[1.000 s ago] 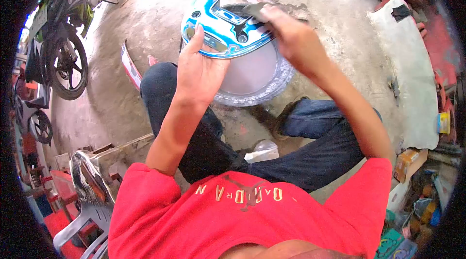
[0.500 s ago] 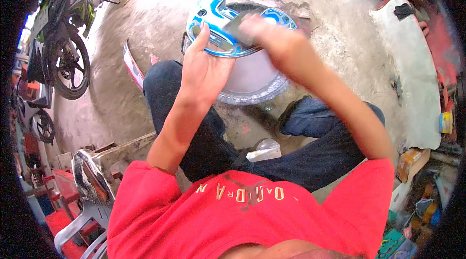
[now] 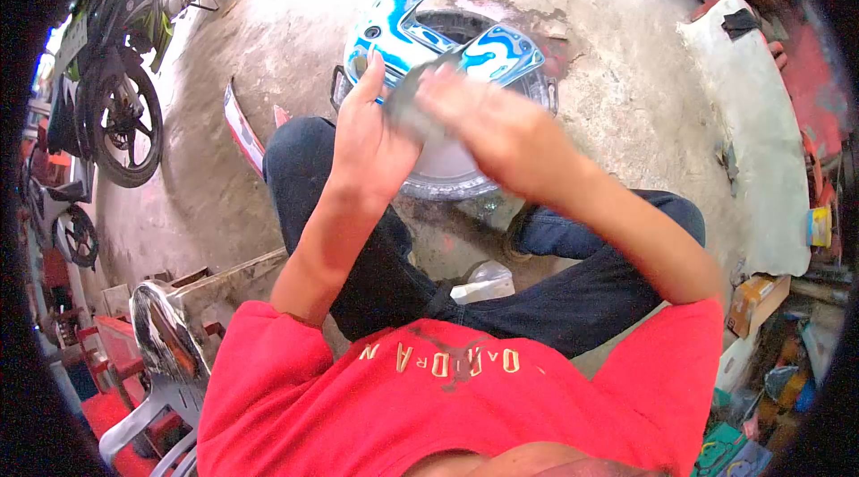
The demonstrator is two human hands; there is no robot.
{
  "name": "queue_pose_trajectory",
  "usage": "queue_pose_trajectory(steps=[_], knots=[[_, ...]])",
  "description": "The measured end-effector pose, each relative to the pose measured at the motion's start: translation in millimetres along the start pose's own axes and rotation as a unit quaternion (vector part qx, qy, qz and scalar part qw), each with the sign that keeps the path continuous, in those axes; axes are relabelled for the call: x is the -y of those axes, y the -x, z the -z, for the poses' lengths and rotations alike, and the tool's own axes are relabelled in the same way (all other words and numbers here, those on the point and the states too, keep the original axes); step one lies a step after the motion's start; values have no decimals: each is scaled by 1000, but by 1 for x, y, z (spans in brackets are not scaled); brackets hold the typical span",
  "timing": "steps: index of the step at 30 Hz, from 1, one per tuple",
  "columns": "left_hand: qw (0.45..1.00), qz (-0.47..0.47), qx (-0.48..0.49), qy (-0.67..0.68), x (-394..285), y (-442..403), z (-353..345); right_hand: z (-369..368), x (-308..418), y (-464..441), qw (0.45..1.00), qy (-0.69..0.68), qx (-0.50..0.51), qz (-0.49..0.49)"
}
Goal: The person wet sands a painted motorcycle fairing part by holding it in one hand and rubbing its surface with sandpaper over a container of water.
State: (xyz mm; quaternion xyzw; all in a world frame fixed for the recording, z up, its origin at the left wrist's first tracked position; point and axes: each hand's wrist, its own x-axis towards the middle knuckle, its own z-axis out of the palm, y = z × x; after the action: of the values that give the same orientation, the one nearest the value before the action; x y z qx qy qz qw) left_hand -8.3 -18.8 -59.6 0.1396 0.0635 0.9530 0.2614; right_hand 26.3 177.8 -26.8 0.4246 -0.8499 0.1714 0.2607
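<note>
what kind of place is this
Probably a motorcycle workshop or garage: a motorcycle stands on the rough concrete floor, loose items crowd the right-hand side, and the left hand holds a blue-and-white patterned panel.

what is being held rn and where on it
The left hand holds the blue-and-white part by its near edge. The right hand holds a blurred grey piece; where exactly cannot be told.

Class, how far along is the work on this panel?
Looks done: swirled blue and white on the panel. In hand: the left hand holds it above a round tub while the right hand works a grey pad near its lower edge. Left: probably more rubbing under that pad; amount unclear.
</note>
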Motion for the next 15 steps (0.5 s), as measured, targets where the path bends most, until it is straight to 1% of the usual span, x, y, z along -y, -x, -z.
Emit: queue_pose_trajectory(steps=[1,2,4,5,8,9,12,14,15], knots=[[998,31,45,-22,-4,2,5,2,-3,-2,1000,-5,2,22],[1000,-1,-1,-4,-5,5,10,4,-9,-1,999,-11,5,42],[993,-64,-88,36,4,-3,-12,7,-44,1,993,-16,18,-111],[985,-93,-140,-35,8,-5,-25,9,-56,-1,975,-5,47,-216],[978,-97,-173,-72,9,-6,-28,-5,-22,7,996,24,-12,-80],[978,-100,-170,-62,9,-7,-27,-1,0,3,1000,11,-6,-10],[980,-101,-168,-39,4,-6,-23,5,-20,2,1000,17,0,-22],[982,-111,-151,-39,5,-5,-22,8,-52,1,977,22,24,-209],[982,-109,-149,-43,4,-3,-21,4,-50,6,984,30,22,-175]])
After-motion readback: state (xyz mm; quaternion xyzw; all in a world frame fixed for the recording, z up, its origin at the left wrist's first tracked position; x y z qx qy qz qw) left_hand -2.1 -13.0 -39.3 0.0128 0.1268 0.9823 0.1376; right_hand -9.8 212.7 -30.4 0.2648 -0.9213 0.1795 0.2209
